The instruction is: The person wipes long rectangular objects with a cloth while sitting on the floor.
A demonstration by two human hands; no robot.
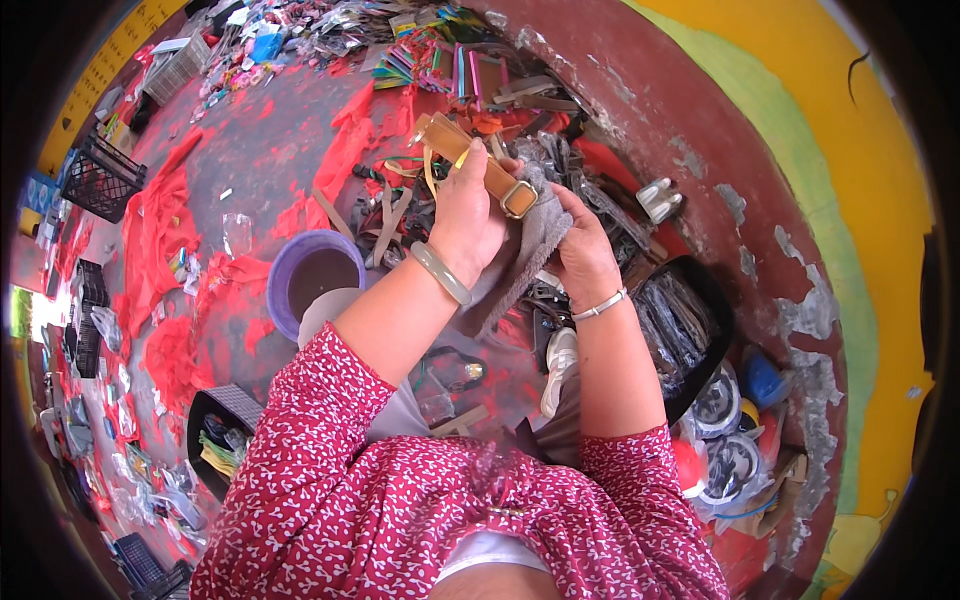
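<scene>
My left hand (466, 218) is closed round a tan leather belt (448, 138), its thumb lying on top of the strap. The belt's squarish metal buckle (519, 199) faces up between my hands. Pinched in my right hand (586, 252) is a grey cloth (548, 222), which lies against the buckle end and hangs down between my wrists. Part of the belt is hidden behind my left fingers and the cloth. Below my hands, a heap of dark straps and belts (395, 222) spreads over the floor.
A purple bucket (283, 275) of dark liquid stands left of my left forearm. To the right are a black crate (712, 290) of dark wrapped items and plastic-wrapped round objects (730, 468). Black baskets (105, 178) and red sheeting (165, 225) lie left. A peeling wall (735, 205) runs along the right.
</scene>
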